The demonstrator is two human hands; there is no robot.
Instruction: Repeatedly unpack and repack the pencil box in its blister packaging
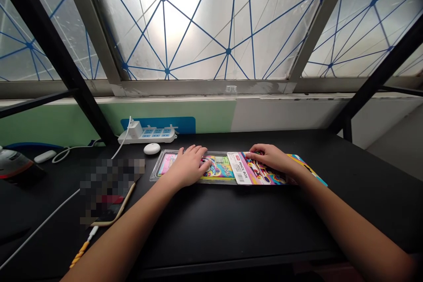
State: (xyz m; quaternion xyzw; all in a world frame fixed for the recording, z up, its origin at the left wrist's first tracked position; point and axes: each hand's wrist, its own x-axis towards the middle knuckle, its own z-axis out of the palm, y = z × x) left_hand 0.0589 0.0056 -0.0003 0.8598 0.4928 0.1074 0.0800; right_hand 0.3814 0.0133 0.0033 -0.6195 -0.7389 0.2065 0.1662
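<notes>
A colourful pencil box [220, 168] lies in clear plastic packaging on the black desk [231, 224]. Its printed card sleeve [243, 169], marked "PENCIL BOX", lies partly pulled off to the right. My left hand [188, 166] rests flat on the left part of the box, fingers stretched toward the middle. My right hand [269, 158] lies on the card sleeve with its fingers curled over the far edge, pressing on it.
A white power strip [150, 134] with a plug and cable sits at the back left, a small white oval device [152, 148] in front of it. A phone [109, 194] with a charging cable lies to the left. Black frame struts rise at both sides before the window.
</notes>
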